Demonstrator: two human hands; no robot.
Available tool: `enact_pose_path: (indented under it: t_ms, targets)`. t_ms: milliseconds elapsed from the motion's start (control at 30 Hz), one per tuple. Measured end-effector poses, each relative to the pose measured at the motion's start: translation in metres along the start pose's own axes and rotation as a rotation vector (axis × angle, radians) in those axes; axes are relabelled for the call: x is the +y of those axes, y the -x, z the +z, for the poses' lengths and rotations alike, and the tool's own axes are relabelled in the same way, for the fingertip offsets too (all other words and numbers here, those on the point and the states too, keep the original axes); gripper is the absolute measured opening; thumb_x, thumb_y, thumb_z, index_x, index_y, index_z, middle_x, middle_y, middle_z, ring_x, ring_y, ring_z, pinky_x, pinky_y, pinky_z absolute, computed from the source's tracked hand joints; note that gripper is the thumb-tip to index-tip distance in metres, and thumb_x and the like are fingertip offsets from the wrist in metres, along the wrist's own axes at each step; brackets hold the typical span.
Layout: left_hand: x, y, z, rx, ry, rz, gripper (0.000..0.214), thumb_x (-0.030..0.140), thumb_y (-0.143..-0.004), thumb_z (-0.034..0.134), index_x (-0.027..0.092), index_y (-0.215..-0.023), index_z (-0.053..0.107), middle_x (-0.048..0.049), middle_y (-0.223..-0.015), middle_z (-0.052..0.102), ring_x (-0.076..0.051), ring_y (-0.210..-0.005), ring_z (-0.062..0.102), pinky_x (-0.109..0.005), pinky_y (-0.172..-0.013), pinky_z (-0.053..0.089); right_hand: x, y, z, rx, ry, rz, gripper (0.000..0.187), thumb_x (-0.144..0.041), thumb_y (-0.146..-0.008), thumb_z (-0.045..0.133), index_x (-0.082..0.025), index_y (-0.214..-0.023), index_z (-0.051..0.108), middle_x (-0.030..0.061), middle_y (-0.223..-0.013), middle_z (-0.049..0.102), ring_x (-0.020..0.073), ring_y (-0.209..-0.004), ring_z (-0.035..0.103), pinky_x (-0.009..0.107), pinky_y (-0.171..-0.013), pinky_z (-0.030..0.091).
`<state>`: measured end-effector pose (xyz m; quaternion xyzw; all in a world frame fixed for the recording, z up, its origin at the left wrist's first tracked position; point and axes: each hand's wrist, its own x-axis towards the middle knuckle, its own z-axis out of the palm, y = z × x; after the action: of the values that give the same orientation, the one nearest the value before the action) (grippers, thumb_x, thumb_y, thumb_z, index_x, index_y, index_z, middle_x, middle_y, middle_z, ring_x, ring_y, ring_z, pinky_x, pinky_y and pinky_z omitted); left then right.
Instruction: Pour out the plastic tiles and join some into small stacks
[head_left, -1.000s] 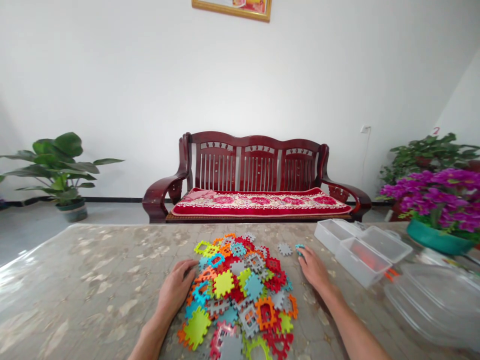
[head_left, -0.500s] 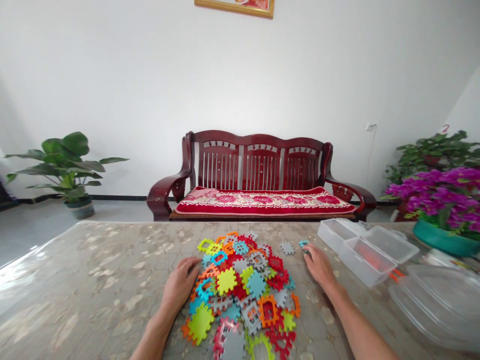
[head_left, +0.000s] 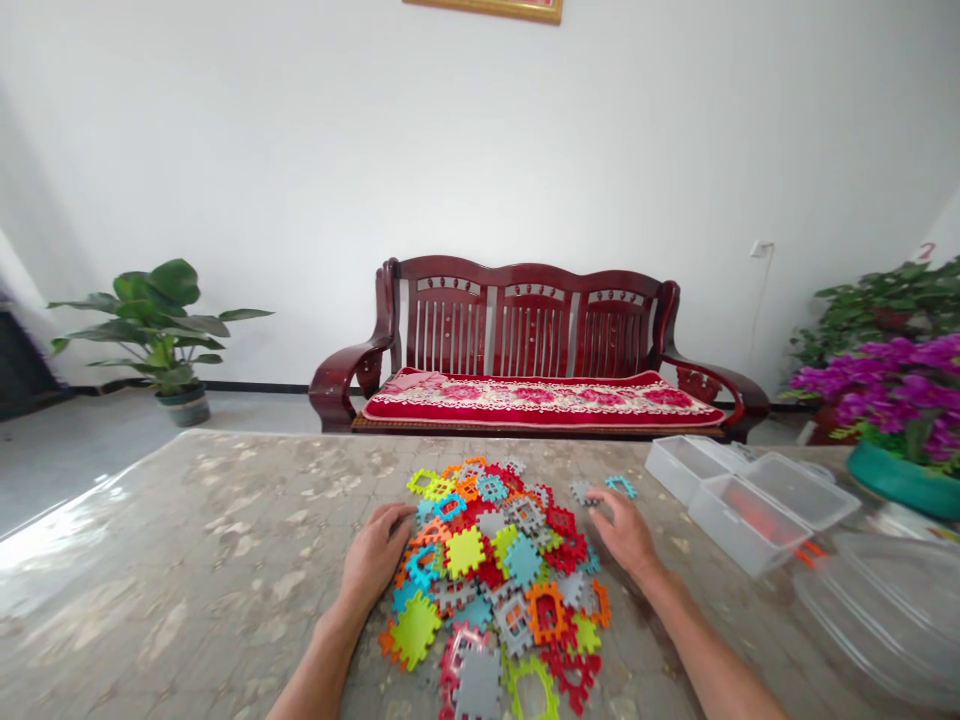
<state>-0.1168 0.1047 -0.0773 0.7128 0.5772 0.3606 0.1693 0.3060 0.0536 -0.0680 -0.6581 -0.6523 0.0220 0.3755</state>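
A heap of toothed plastic building tiles [head_left: 487, 560] in red, grey, blue, orange and lime covers the middle of the table. Along its left side rests my left hand [head_left: 375, 550], fingers loosely stretched out, fingertips against the edge tiles, nothing held. My right hand [head_left: 626, 535] lies to the right of the heap, thumb and index finger apart. Its fingertips touch the edge of a loose grey tile [head_left: 580, 491], partly covered by them. Just beyond that hand a blue frame tile [head_left: 621, 487] lies flat by itself.
Clear plastic boxes [head_left: 739, 535] stand to the right, with orange-red pieces inside one. Nearer are transparent lids [head_left: 885, 600]. A teal pot of purple flowers [head_left: 900, 475] sits at the right edge. Behind the patterned table [head_left: 225, 560] is a wooden bench [head_left: 525, 320].
My right hand has moved left from the blue frame tile to the grey tile, leaving the blue one on the table. My left hand stays beside the heap. The view has shifted slightly.
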Motion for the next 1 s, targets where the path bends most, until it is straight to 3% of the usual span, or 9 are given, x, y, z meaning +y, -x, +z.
enact_pose_path:
  t_ms: [200,367,567,800,900,1000]
  targets:
    - [0.001,0.000,-0.001,0.006,-0.001,0.005,0.031,0.031,-0.082,0.047,0.023,-0.099,0.071,-0.0048,-0.112,0.068,-0.021,-0.103,0.065,-0.034,-0.095,0.049,-0.077,-0.014,0.010,-0.211,-0.040,-0.054,0.037,-0.035,-0.083,0.054,-0.024,-0.115,0.067,0.0055,-0.115,0.070,0.0229,-0.109,0.059,0.038,-0.100,0.041]
    - [0.001,0.001,-0.001,0.012,0.024,0.005,0.030,0.031,-0.082,0.048,0.023,-0.099,0.071,-0.0046,-0.111,0.069,-0.021,-0.103,0.065,-0.034,-0.095,0.049,-0.109,-0.012,0.018,-0.301,0.013,-0.056,0.055,-0.031,-0.072,0.068,-0.025,-0.126,0.062,0.0053,-0.111,0.072,0.0238,-0.103,0.062,0.036,-0.092,0.045]
    - [0.000,0.001,0.000,0.004,0.028,0.005,0.030,0.030,-0.082,0.047,0.023,-0.101,0.070,-0.0045,-0.112,0.068,-0.021,-0.105,0.064,-0.034,-0.096,0.049,-0.107,-0.008,0.033,-0.197,-0.158,0.018,0.044,-0.022,-0.069,0.065,-0.024,-0.113,0.069,0.0044,-0.110,0.072,0.0221,-0.100,0.065,0.036,-0.094,0.047]
    - [-0.003,0.000,0.002,0.000,0.011,0.002,0.031,0.033,-0.083,0.046,0.023,-0.101,0.070,-0.0046,-0.113,0.068,-0.021,-0.103,0.065,-0.035,-0.096,0.049,-0.103,-0.005,0.037,-0.063,-0.491,0.183,0.031,-0.027,-0.070,0.059,-0.021,-0.097,0.074,0.0051,-0.090,0.076,0.0217,-0.080,0.070,0.036,-0.079,0.055]
    - [-0.005,0.000,0.002,0.001,0.011,0.013,0.031,0.034,-0.083,0.047,0.024,-0.102,0.070,-0.0041,-0.113,0.068,-0.022,-0.103,0.065,-0.035,-0.096,0.049,-0.087,-0.007,0.030,0.041,-0.592,0.256,0.032,-0.036,-0.069,0.061,-0.018,-0.093,0.073,0.0078,-0.087,0.076,0.0236,-0.079,0.070,0.037,-0.078,0.055]
    - [-0.007,0.000,0.002,-0.004,0.007,0.015,0.032,0.035,-0.084,0.046,0.024,-0.102,0.069,-0.0044,-0.113,0.068,-0.021,-0.104,0.065,-0.035,-0.097,0.049,-0.055,-0.010,0.016,0.159,-0.590,0.333,0.039,-0.043,-0.067,0.061,-0.016,-0.093,0.072,0.0105,-0.088,0.076,0.0256,-0.081,0.070,0.038,-0.078,0.055]
